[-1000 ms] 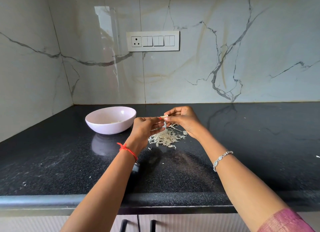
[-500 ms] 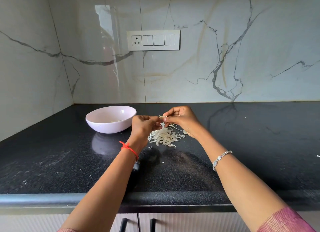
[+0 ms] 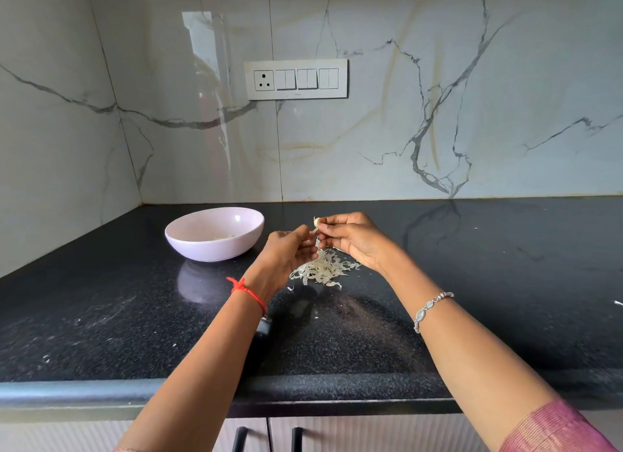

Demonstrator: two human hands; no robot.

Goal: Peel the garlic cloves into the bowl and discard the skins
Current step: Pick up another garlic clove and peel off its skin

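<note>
Pinching clove [image 3: 316,221] in right hand [image 3: 354,239], skin [image 3: 317,241] in left hand [image 3: 290,252] (papery, likely to tear); small, probably slick, best gripped at ends.

L hand [image 3: 290,251], R hand [image 3: 355,239] pinch clove [image 3: 316,221] over skins [image 3: 323,272].

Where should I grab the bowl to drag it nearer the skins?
By the rim of the bowl, coming from its right side, where the left hand is closest. It sits upright with smooth flaring walls and no handle, so probably only the thin rim gives a pinch.
</note>
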